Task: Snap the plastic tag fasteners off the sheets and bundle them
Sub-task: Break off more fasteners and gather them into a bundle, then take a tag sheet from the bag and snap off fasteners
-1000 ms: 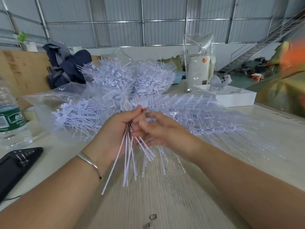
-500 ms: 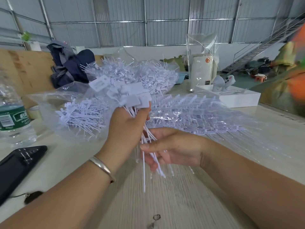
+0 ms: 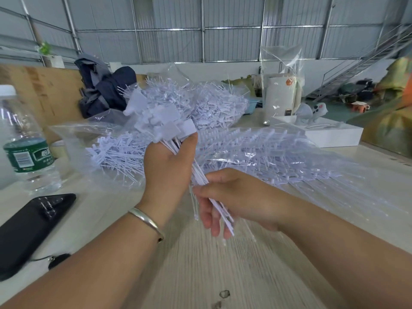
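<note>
My left hand [image 3: 167,168] grips a bundle of white plastic tag fasteners [image 3: 162,124] upright, their flat heads fanned out above my fist. The thin tails hang down below it. My right hand [image 3: 231,197] is curled round those tails just under the left hand, holding them together. Behind my hands, sheets of unsnapped fasteners [image 3: 256,150] lie spread on the table under clear plastic. A heap of loose fasteners [image 3: 207,103] in a clear bag sits further back.
A water bottle [image 3: 24,150] stands at the left, with a black phone [image 3: 26,228] lying in front of it. A white box [image 3: 323,134] and a white canister [image 3: 278,99] in a bag stand at the back right. Dark clothing [image 3: 102,90] lies behind the heap. The wooden table [image 3: 223,275] shows below my hands.
My left hand has lifted the bundle so the heads stand above the fist. My right hand has slid down from the heads and closed round the tails.
</note>
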`<act>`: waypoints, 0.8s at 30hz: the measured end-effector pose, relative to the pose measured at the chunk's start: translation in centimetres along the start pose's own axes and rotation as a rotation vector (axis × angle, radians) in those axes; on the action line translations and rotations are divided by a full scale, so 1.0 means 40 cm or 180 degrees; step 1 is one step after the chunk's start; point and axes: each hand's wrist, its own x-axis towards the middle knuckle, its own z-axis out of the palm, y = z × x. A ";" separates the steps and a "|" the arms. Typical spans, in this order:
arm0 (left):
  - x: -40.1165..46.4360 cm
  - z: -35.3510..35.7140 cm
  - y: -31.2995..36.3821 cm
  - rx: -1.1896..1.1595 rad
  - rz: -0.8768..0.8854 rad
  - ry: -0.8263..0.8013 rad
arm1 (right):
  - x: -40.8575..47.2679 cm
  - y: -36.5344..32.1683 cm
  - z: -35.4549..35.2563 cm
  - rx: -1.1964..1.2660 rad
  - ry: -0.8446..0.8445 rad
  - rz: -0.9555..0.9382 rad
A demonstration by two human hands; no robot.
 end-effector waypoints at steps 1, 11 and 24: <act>0.004 -0.003 0.001 -0.0067 -0.0040 0.0008 | -0.004 -0.006 0.004 -0.0131 0.0080 -0.0046; -0.009 -0.016 -0.025 -0.0390 0.0039 -0.0902 | 0.004 -0.063 -0.007 -0.2068 0.1376 -0.0475; 0.089 -0.080 -0.134 -0.0931 -0.1243 0.1009 | 0.394 -0.168 0.014 -0.2256 0.1025 -0.0533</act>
